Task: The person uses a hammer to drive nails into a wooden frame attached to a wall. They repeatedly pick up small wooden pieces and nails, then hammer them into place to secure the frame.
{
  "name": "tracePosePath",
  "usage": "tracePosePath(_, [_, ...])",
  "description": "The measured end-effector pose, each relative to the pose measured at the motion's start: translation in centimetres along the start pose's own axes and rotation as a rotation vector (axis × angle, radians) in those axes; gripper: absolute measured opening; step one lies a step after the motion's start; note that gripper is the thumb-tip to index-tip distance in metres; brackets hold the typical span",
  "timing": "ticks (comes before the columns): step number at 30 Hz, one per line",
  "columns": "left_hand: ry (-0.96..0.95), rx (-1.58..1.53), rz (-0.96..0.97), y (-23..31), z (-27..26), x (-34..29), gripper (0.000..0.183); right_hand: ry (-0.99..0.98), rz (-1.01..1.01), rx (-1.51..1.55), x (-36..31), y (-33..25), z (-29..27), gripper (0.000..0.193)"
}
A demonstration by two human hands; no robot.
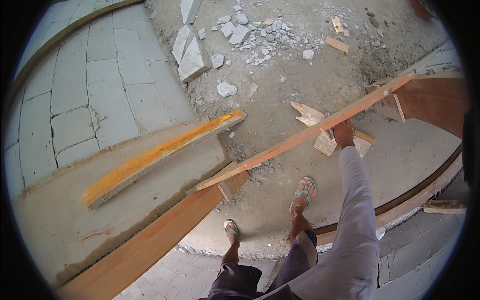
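Observation:
My right hand (pixel 344 134) reaches forward in a light long sleeve, its fingers closed beside a long, narrow wooden batten (pixel 280 146). Whatever it grips is mostly hidden; a small greyish bit shows next to the fingers, against the batten. The batten slants from a wide brown board (pixel 165 235) at the lower left up to another brown board (pixel 430 102) at the right. Below the hand, broken pale wood scraps (pixel 326 143) lie on the ground, with a yellowish strip of wood (pixel 365 136) just right of the knuckles. My left hand is out of the picture.
A plank with an orange-yellow face (pixel 160 159) rests on a grey concrete ledge (pixel 125 200) at the left. Concrete chunks (pixel 194 60) and rubble (pixel 267 37) lie ahead. A curved wooden edging (pixel 400 200) runs along the right. My sandalled feet stand on the dusty ground.

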State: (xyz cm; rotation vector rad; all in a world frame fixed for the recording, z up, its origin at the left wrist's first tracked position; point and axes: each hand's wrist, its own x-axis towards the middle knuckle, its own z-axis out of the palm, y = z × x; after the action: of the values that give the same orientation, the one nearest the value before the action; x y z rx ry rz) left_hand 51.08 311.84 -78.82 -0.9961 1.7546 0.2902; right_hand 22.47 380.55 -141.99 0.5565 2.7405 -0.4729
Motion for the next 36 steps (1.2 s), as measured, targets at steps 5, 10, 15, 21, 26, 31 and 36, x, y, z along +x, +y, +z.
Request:
tracePosePath(5, [-0.003, -0.023, 0.186, -0.4, -1.9, 0.9, 0.04, -0.04, 0.101, 0.2, -13.9, -1.4, -5.1, 0.052])
tracePosePath(10, [-0.014, -0.189, 0.586, -0.7, -2.4, 6.6, 0.041, -0.034, 0.227, 0.371, -29.9, -5.6, -16.2, 0.049])
tracePosePath(15, [-0.465, -0.66, 0.585, 8.3, -0.8, 3.0, 0.048, -0.169, 0.052, 0.259, -44.6, -16.1, -34.9, 0.049])
tracePosePath(21, [-0.9, -1.011, 0.672, 4.9, -4.3, -7.6, 0.053, -0.177, -0.439, 0.168, -58.9, -35.6, -43.9, 0.047])
tracePosePath(26, [-0.93, -1.413, 0.71, -8.3, -11.4, -11.0, 0.058, -0.113, -0.866, 0.175, -69.3, -55.3, -42.6, 0.041])
tracePosePath(31, [-0.613, -1.814, 0.846, -23.5, -17.7, -8.1, 0.066, -0.18, -1.208, 0.3, -80.0, -72.5, -41.1, 0.047])
tracePosePath(36, [-0.047, -2.021, 0.979, -37.0, -21.3, -4.0, 0.055, -0.563, -1.382, 0.327, -86.4, -83.1, -38.9, 0.047])
